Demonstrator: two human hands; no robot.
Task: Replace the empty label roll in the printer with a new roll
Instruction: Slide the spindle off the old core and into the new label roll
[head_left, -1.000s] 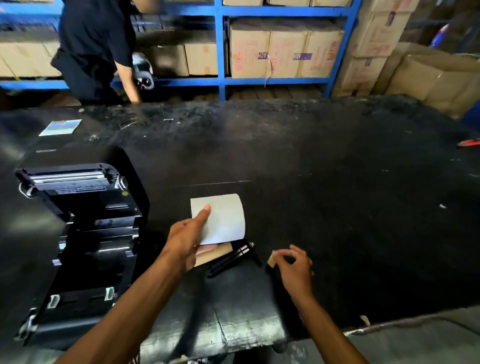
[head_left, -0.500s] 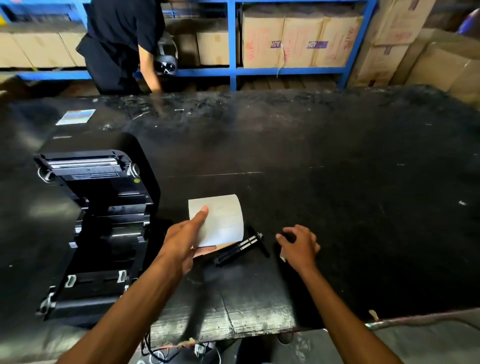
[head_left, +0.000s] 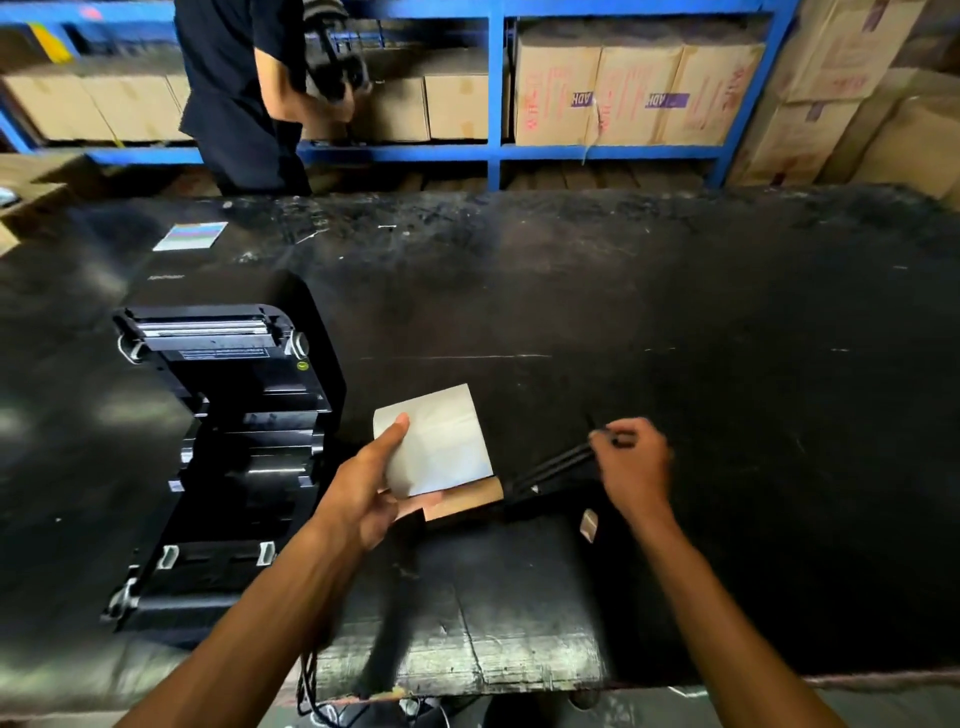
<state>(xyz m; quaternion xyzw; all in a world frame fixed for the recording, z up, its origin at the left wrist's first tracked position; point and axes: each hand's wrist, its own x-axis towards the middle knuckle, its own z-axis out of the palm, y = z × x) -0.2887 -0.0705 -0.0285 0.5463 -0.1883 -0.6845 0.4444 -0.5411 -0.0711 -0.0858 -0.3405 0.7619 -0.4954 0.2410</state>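
Observation:
A black label printer stands open at the left of the black table, its roll bay showing. My left hand grips a white label roll just right of the printer, thumb on its face. A brown cardboard core lies under the roll. My right hand pinches the far end of a black spindle rod, which slants down toward the core. A small pale scrap lies on the table below that hand.
A colour-striped card lies at the far left of the table. A person in dark clothes stands behind the table at blue shelving stacked with cardboard boxes. Cables hang below the near table edge.
My right hand left the small scrap on the table and moved up and right to take hold of the spindle's end. My left hand kept its hold on the white roll.

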